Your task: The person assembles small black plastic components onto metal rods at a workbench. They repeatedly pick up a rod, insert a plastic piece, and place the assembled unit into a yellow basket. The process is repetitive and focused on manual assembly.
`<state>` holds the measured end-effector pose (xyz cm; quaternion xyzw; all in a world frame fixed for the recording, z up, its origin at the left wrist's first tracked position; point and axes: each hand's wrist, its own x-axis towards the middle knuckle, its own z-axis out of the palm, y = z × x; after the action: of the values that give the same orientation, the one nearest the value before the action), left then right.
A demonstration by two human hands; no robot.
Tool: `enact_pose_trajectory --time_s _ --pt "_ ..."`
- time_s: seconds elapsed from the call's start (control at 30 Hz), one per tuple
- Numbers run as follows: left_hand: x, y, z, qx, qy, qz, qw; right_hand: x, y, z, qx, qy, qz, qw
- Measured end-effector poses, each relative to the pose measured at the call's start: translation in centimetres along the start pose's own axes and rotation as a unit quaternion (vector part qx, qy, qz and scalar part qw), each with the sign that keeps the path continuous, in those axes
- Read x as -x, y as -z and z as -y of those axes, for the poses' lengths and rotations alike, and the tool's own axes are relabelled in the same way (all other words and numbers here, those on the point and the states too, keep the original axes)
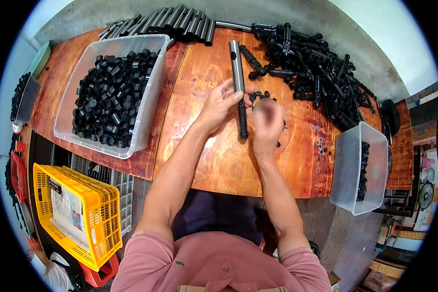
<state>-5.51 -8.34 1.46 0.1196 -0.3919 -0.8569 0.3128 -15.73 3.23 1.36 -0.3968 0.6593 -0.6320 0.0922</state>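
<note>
My left hand [218, 106] is closed around a silver metal tube [236, 68] with a dark hole near its far end. A black ribbed plastic rod [242, 119] sticks out of the tube's near end. Just to the right, my right hand [268, 121] hovers over the table; motion smears its fingers, and I cannot make out anything in them. Small black caps [266, 94] lie scattered on the table beyond and around that hand. Close to the tube's far end rests a separate black plastic part [251, 59].
On the wooden table [199, 168], a clear bin [141, 138] of black caps stands left. Metal tubes [180, 22] line the back; black plastic parts [316, 68] are heaped back right. A smaller clear bin [348, 160] sits at the right edge; a yellow crate [104, 214] is lower left.
</note>
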Motion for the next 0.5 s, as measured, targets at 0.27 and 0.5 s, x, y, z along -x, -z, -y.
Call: enact_pose_trajectory --time_s 0.27,0.5 --pt "0.6 -1.0 -0.4 -0.107 0.133 0.096 0.981 -7.5 3.3 0.2 -0.347 -0.161 0.094 0.919" --pt "0.5 -1.1 0.3 -0.200 0.138 0.065 0.968 -6.6 3.8 -2.5 -0.452 -0.172 0.034 0.875"
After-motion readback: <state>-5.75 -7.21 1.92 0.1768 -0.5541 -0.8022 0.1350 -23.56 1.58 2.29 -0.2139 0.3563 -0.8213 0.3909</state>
